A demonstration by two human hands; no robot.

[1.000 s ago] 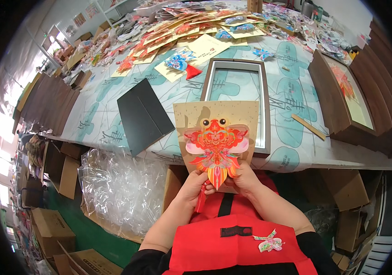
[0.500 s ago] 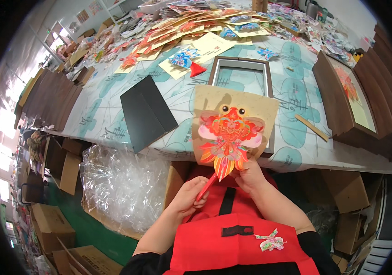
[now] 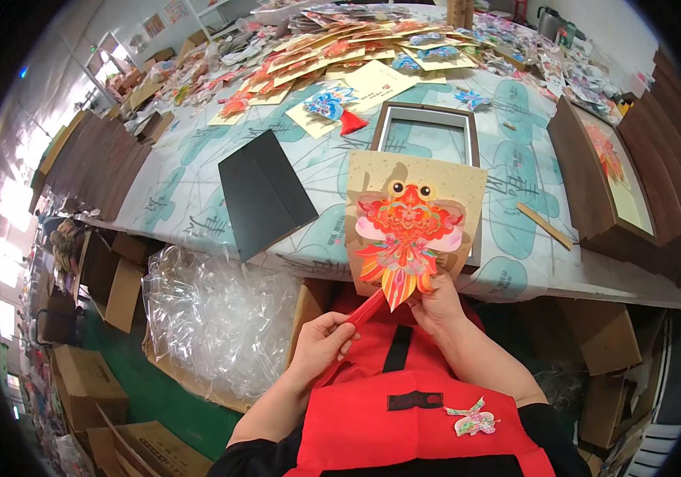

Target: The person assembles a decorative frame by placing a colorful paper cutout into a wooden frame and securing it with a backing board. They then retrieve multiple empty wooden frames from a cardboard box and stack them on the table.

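A beige card [image 3: 460, 187] bearing a layered red, orange and pink paper goldfish [image 3: 410, 219] with bulging black eyes is held up in front of me. My right hand [image 3: 438, 306] grips its lower edge, fingers partly hidden behind the fish's tail. My left hand [image 3: 326, 342] pinches a slim red tassel-like strip [image 3: 366, 308] that runs up to the card's bottom edge beside the tail. Behind the card lies a dark brown frame [image 3: 378, 127] with a white inner edge, partly covered. A black backing board [image 3: 267, 191] rests to its left on the table.
Similar cards [image 3: 317, 63] are piled at the back, one with a blue fish [image 3: 328, 103] and red tassel. Brown frames [image 3: 603, 175] stand at right, more frames [image 3: 90, 171] at left. A wooden strip [image 3: 545, 226] lies at right. A box of clear plastic [image 3: 217, 322] stands below.
My left hand has shifted slightly up the red strip, its fingers loosened a little. The whole view has moved slightly; the card stays in my right hand.
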